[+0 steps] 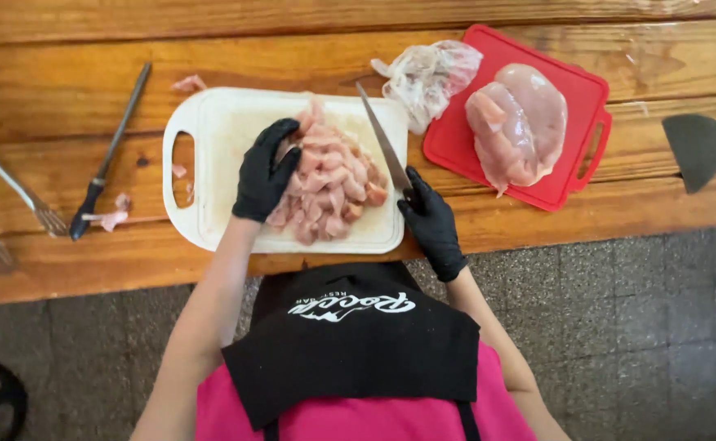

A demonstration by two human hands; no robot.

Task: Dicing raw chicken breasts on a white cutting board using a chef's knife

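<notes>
Two boards: on a wooden table, side by side, seen from overhead.
White cutting board: lies left of centre, handle slot at its left end; carries a heap of cut meat.
Red cutting board: right of the white one, set at a slant; carries whole pieces of raw chicken.
Cut meat: pale pink chunks piled on the right half of the white board.
Plastic bag: crumpled, clear, between the two boards at their far edges.
Left hand: black glove, fingers curled loosely against the left side of the heap, gripping nothing.
Right hand: black glove, closed around the knife handle at the near right corner of the white board.
Knife: blade slants away over the board, just right of the heap.
Sharpening rod: lies apart, left of the white board.
Forks: at the left edge of the table.
</notes>
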